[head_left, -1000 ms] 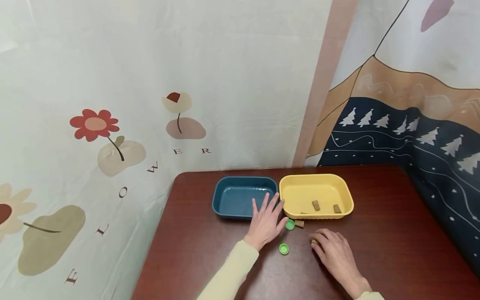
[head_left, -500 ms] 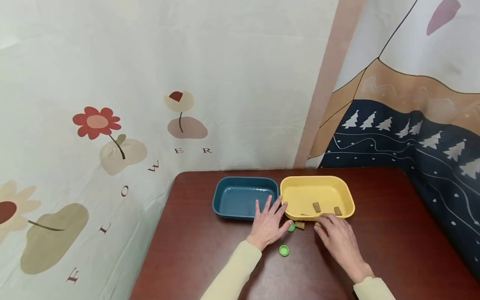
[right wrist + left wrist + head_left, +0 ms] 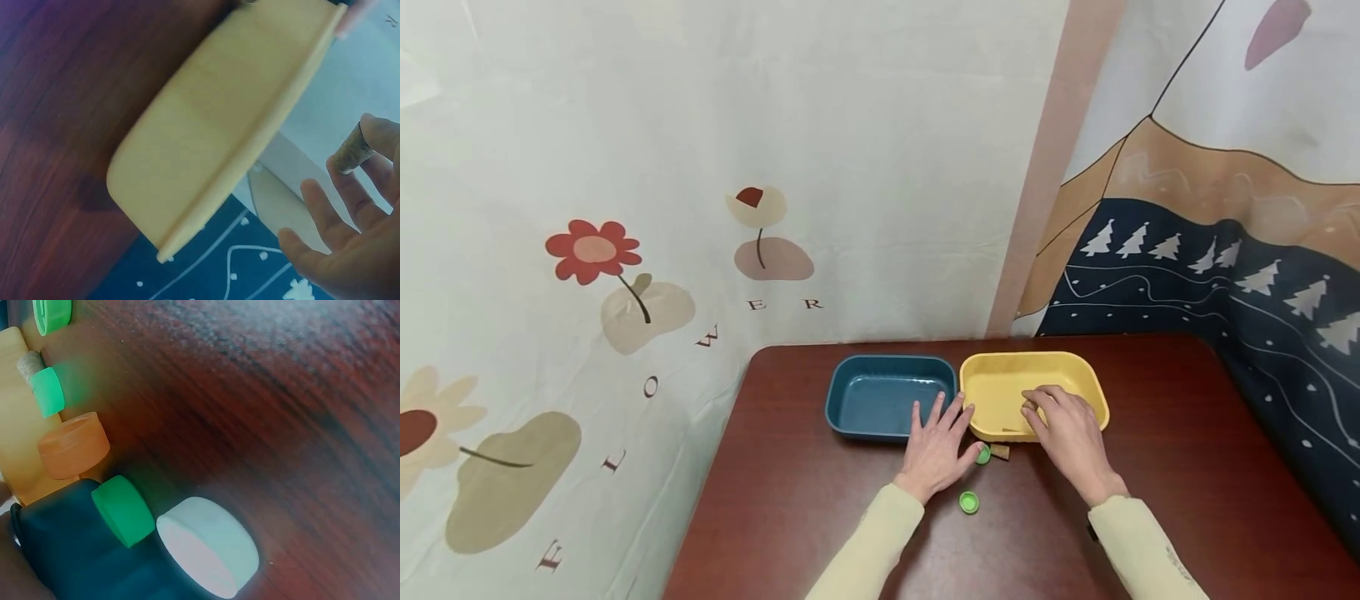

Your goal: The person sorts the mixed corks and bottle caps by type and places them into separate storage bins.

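Note:
My right hand [image 3: 1071, 442] is over the yellow tray [image 3: 992, 392]. In the right wrist view its thumb and finger pinch a cork [image 3: 352, 152] above the tray's rim. With fingers spread and straight, my left hand [image 3: 932, 458] lies at the near right corner of the blue tray [image 3: 880, 400]. By its thumb are a green bottle cap [image 3: 984, 454] and another cork [image 3: 1000, 452]. A second green cap [image 3: 969, 502] lies closer to me. The left wrist view shows a white cap [image 3: 209, 547], a darker green cap [image 3: 123, 511] and an orange cap [image 3: 75, 447] beside the trays.
The two trays stand side by side at the back of the dark wooden table [image 3: 820, 517]. A printed cloth [image 3: 880, 167] hangs behind the table and along its sides. At the bottom inside the yellow tray a sliver of cork [image 3: 1011, 430] shows.
My right hand, holding the cork, has moved from the table up and forward over the yellow tray, covering the corks seen there before. The left hand stays almost in place.

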`<state>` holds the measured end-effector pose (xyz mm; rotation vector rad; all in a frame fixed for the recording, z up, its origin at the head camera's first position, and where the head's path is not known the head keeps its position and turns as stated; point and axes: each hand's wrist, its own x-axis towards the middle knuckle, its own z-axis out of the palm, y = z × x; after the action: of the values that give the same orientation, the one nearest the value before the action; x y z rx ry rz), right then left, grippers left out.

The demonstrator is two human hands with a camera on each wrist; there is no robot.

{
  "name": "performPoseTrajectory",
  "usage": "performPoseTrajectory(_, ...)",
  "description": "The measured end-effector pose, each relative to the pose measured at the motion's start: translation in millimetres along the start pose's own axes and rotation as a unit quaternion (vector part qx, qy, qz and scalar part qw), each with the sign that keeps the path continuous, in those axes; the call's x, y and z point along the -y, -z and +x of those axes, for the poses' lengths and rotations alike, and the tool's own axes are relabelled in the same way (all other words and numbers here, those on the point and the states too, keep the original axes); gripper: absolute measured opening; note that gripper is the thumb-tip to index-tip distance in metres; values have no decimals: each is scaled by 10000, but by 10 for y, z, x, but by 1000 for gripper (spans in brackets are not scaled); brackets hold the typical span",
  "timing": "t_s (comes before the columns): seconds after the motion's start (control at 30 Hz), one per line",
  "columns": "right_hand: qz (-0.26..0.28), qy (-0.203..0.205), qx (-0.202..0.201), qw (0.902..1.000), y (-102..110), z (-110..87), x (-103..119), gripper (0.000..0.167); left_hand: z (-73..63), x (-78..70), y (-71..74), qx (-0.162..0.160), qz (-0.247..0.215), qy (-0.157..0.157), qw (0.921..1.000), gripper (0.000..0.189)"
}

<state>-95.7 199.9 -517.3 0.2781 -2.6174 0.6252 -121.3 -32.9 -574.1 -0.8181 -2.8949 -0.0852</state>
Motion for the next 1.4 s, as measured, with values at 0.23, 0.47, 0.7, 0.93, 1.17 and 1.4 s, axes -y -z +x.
performPoseTrajectory(0.23,-91,-225,525,9983,-229,96,-74,33,-7,-3,-4,74,-23,39,10000,65)
performPoseTrajectory(0.47,-430,-373,778,9953,-385,144,-124,28,-14,-9,-11,64,-88,47,9999,64)
performPoseTrajectory(0.7,-680,-665,1271,9873,-423,231,-126,31,-9,-13,-10,-1,-29,15,10000,63)
performPoseTrajectory(0.93,-581,-863,1517,9829,-430,240,-141,45,-10,-27,1,66,-47,-9,10000,63)
performPoseTrajectory(1.17,-212,-606,713,9954,-343,80,-86,55,-8,-17,19,73,-71,60,9999,62)
performPoseTrajectory(1.4,-43,182,-299,9994,-203,-235,-5,53,-14,-15,26,-8,-44,85,10000,61)
